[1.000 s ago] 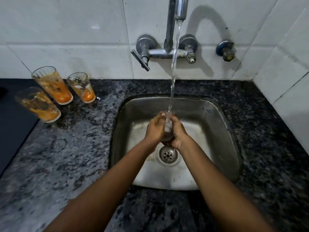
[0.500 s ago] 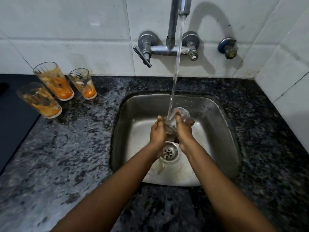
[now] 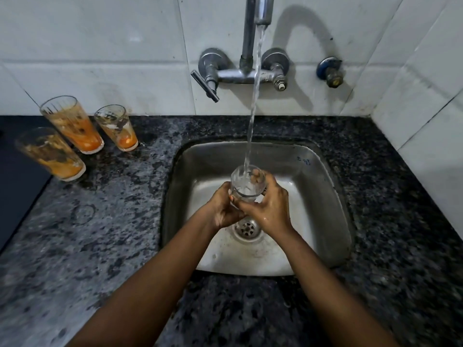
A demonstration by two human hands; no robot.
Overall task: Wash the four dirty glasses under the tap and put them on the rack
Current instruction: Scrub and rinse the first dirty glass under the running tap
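Observation:
A clear glass (image 3: 246,182) stands mouth up over the steel sink (image 3: 323,196), and the stream from the tap (image 3: 260,13) falls straight into it. My left hand (image 3: 223,209) grips its base from the left. My right hand (image 3: 271,206) wraps its right side, fingers curled over the rim. Three dirty glasses with orange residue stand on the counter at the left: a tall one (image 3: 72,125), a shorter one (image 3: 117,127) beside it, and one (image 3: 51,154) nearer me. No rack is in view.
Dark speckled granite counter (image 3: 100,234) surrounds the sink. A black surface (image 3: 17,186) borders the counter at far left. White tiled walls rise behind and at right, with a lever handle (image 3: 205,87) and a side valve (image 3: 330,73). The drain (image 3: 246,227) lies below my hands.
The glass has been turned upright and raised so its mouth faces the stream; earlier it was tilted and mostly covered by both hands. The three dirty glasses have not moved.

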